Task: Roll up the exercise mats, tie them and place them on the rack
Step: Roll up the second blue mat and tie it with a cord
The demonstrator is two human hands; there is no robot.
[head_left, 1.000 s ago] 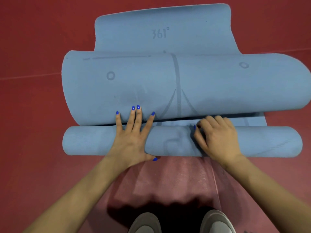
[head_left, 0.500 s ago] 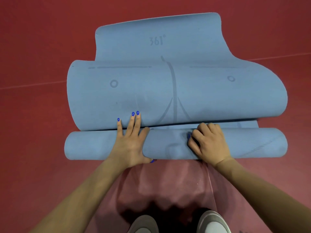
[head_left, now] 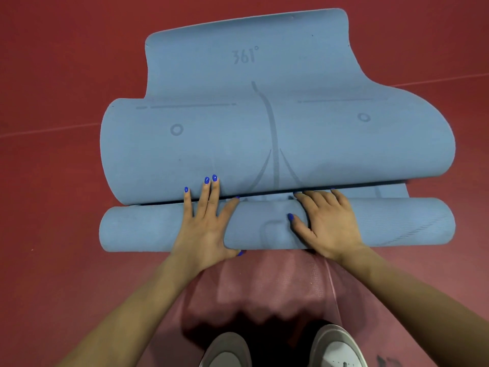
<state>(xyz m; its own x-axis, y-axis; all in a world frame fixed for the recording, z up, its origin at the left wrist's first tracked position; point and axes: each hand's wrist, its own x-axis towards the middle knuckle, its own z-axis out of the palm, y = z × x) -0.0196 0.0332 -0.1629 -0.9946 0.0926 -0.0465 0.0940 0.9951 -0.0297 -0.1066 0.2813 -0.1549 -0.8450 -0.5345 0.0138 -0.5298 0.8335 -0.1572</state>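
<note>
A blue exercise mat [head_left: 238,144] marked "361°" lies on the red floor. Its near end is wound into a tight roll [head_left: 148,229] lying left to right. Behind the roll, a loose hump of the mat bulges up, and the flat far end stretches away. My left hand [head_left: 203,229] presses on the roll left of centre, fingers straight and reaching onto the hump, thumb at the roll's near edge. My right hand [head_left: 328,226] lies over the roll right of centre, fingertips in the crease between roll and hump, thumb flat on top.
A pink mat [head_left: 264,282] lies flat on the floor under the roll's near side, reaching to my two grey-white shoes [head_left: 227,350]. Red floor [head_left: 53,75] with a thin pale line surrounds the mats. No rack or tie is in view.
The fingers of my right hand have uncurled and now stretch over the roll into the crease. The left hand keeps its place. The hump's right side has drawn in.
</note>
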